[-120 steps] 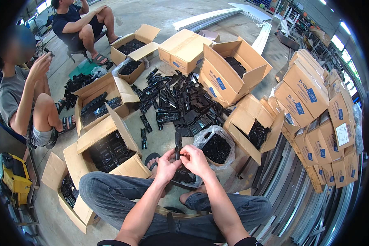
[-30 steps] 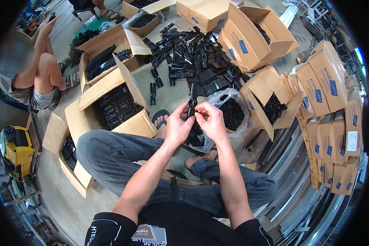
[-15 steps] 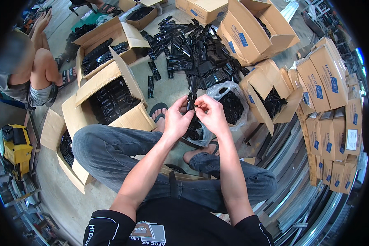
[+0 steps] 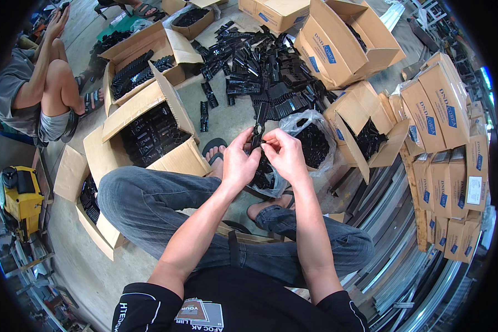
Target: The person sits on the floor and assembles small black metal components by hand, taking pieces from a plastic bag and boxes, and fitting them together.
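Observation:
A long black plastic part (image 4: 260,117) stands upright between my hands, in front of my feet. My left hand (image 4: 239,163) is closed around its lower end, thumb and fingers on either side. My right hand (image 4: 285,154) is pinched against the same end from the right; whatever its fingertips hold is too small and covered to make out. Just beyond the part lies a large heap of similar black pieces (image 4: 285,83), some in neat rows. Below my right hand are a clear plastic bag (image 4: 329,146) filled with small black parts and another bag (image 4: 271,188) of black pieces.
Open cartons of black parts stand left, one near (image 4: 174,160) and one farther (image 4: 133,50). More cartons (image 4: 337,61) are at the right, beside stacked boxes (image 4: 437,110) and long metal profiles (image 4: 393,243). A person (image 4: 33,88) sits far left, above a yellow machine (image 4: 25,199).
The upper end of the black part has tilted slightly, while both hands stay almost in place. At the far left, the seated person has shifted and holds their hands higher.

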Demonstrator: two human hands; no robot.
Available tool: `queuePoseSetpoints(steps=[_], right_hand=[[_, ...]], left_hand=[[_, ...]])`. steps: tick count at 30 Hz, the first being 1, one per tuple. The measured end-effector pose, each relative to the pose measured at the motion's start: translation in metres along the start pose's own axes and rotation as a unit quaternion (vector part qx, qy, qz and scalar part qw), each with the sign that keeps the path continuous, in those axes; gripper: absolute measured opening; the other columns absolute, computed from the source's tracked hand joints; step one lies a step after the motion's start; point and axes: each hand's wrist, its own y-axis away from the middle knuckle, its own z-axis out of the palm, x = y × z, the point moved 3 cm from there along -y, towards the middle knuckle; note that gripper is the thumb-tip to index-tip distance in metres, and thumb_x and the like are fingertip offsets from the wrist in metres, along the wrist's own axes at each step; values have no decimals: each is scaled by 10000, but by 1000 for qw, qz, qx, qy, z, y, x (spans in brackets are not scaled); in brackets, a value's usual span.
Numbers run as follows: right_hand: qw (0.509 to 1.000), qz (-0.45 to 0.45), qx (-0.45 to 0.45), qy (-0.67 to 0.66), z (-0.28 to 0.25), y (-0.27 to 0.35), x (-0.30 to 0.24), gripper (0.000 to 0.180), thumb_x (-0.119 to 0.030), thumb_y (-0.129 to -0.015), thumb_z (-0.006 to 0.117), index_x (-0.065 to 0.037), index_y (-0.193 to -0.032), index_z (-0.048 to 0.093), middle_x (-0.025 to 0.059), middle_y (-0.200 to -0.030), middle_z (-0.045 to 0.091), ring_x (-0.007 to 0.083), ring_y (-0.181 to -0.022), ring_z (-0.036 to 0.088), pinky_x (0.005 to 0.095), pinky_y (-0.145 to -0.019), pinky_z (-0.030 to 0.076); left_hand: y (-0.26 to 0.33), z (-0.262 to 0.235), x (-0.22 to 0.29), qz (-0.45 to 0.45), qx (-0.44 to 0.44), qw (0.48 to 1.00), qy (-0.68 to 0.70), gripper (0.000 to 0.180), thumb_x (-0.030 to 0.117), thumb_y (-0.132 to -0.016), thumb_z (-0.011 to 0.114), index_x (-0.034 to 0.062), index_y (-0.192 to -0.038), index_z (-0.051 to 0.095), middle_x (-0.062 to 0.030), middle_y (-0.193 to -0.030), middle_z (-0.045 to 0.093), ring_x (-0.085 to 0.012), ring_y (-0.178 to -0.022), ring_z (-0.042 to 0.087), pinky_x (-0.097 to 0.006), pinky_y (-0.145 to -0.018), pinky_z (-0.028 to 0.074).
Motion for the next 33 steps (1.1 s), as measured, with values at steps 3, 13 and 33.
queuePoseSetpoints(steps=[3, 13, 33], right_hand=[[1000, 0, 1, 1, 1, 0, -1, 170, 33, -833, 709, 45, -986, 636, 131, -844, 712, 159, -775, 701, 290, -698, 564], [999, -21, 7, 30, 0, 0, 1, 146, -44, -861, 732, 38, -943, 645, 146, -825, 715, 185, -753, 712, 305, -674, 556], [988, -72, 26, 137, 5, 0, -3, 165, -124, -914, 670, -4, -900, 557, 197, -801, 643, 404, -754, 653, 474, -662, 514]], left_hand=[[1, -1, 2, -2, 4, 1000, -6, 546, 27, -807, 675, -50, -1336, 560, -208, -1170, 692, -245, -987, 705, -344, -882, 544], [0, -2, 4, -4, 4, 1000, -14, 553, 48, -811, 694, -36, -1342, 565, -203, -1196, 686, -233, -1015, 700, -341, -901, 538], [1, 1, 0, -3, -2, 1000, 1, 540, 44, -817, 666, -48, -1339, 559, -200, -1178, 691, -236, -990, 698, -346, -889, 539]])
